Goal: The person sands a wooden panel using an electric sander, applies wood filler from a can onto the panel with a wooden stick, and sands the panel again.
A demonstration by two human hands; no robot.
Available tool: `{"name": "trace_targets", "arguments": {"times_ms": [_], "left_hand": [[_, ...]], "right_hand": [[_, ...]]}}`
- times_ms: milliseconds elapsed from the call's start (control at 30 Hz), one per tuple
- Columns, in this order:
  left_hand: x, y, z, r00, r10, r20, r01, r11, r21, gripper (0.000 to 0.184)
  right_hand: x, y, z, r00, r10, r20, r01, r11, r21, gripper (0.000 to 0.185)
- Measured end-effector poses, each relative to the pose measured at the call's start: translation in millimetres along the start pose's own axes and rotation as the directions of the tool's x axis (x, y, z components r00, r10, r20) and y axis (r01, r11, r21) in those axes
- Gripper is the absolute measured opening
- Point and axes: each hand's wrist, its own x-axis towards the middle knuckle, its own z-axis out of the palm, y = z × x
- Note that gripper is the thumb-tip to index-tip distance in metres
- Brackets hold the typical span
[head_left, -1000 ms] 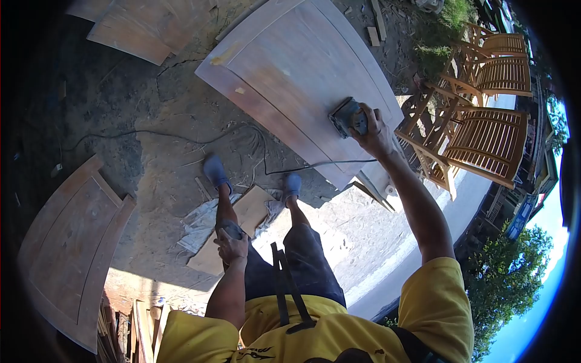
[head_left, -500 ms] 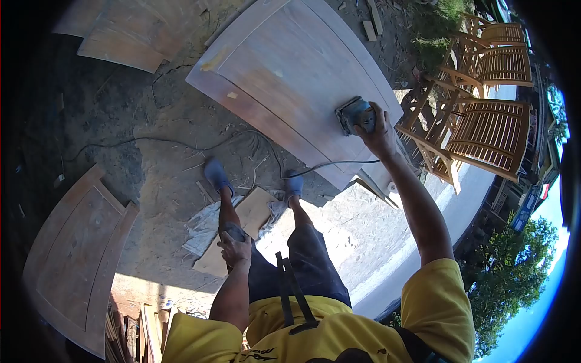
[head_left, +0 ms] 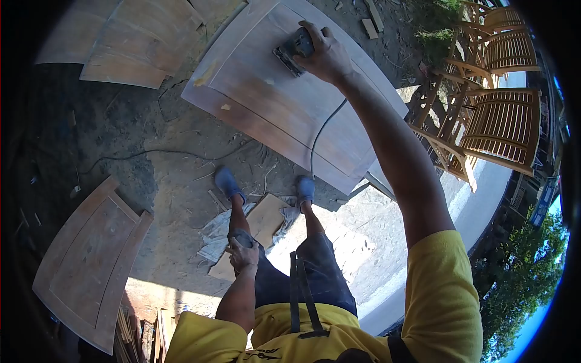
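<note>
The right hand (head_left: pixel 327 55) is wrapped over the sander (head_left: pixel 294 50), fingers and thumb gripping its body. The sander is on the big board (head_left: pixel 266 115), nearer the far curved edge than the long edge by the feet, and a little towards the left end; whether its pad lies flat I can't tell from here. A dark cord (head_left: pixel 315 142) curves from under the right forearm over the board and down past the long near edge. By the board's left corner there's a yellowish patch (head_left: pixel 206 74), and a small pale mark (head_left: pixel 226 107) close to the near edge.

The left hand (head_left: pixel 245 254) is down at the left knee, fingers curled about a grey thing (head_left: pixel 242 238); I can't make out what it is. The right shoe (head_left: pixel 305 189) stands just beside the board's near edge, the left shoe (head_left: pixel 229 183) further off. Slatted chairs (head_left: pixel 503 124) stand past the right corner, and another panel (head_left: pixel 91 257) lies well apart on the left.
</note>
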Motion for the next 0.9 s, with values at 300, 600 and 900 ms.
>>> {"name": "trace_targets", "arguments": {"times_ms": [300,600,900], "left_hand": [[5.8,-8.0,-6.0,0.998,-0.024,0.063,0.027,0.999,-0.035,0.098],[13.6,-17.7,-3.6,0.998,-0.018,0.066,0.024,0.995,-0.094,0.096],[15.4,-21.4,5.0,0.997,-0.03,0.066,0.037,0.993,-0.116,0.102]], "right_hand": [[-198.1,84.1,-40.9,0.984,0.151,0.095,-0.15,0.988,-0.022,0.09],[-153.9,-14.7,-3.1,0.989,0.008,0.151,-0.012,1.0,0.023,0.088],[34.9,-132.1,34.5,0.99,-0.136,0.034,0.135,0.991,0.02,0.09]]}}
